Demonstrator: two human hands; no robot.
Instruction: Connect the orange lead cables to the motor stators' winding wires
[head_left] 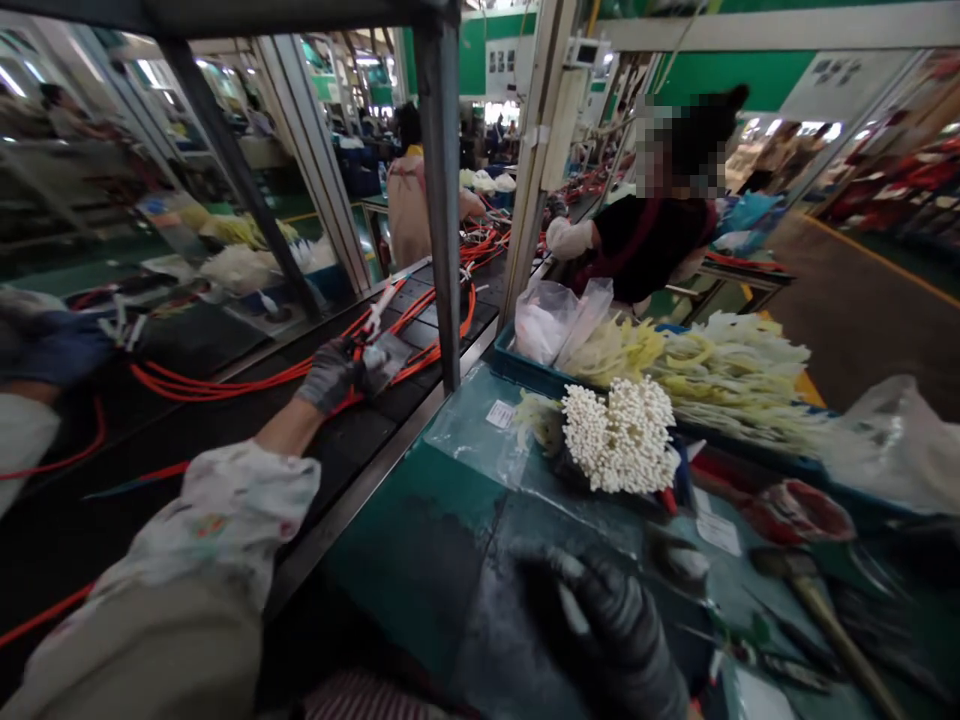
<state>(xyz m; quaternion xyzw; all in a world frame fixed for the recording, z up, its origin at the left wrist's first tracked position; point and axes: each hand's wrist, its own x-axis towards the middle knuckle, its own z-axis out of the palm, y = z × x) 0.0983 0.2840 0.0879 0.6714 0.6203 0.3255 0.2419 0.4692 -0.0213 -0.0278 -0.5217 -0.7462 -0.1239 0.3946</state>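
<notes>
My left hand (pixel 330 376), in a grey glove, reaches out over the dark conveyor belt (pixel 375 425). Its fingers close around part of the orange cables (pixel 225 383), beside a small clear bag (pixel 386 358). My right hand (pixel 607 620), in a striped dark glove, is low over the green work table (pixel 420 530) and blurred by motion. Whether it holds anything is hidden by the blur. A bundle of small white pieces (pixel 621 435) lies on the table beyond it.
A blue tray (pixel 536 375) holds pale yellow-green strips (pixel 735 370) and clear bags. Tools, including a hammer (pixel 825 610), lie at the right. A metal post (pixel 439 200) stands by the belt. Another person's blue-gloved hand (pixel 64 345) is at the left; a person (pixel 645 240) works ahead.
</notes>
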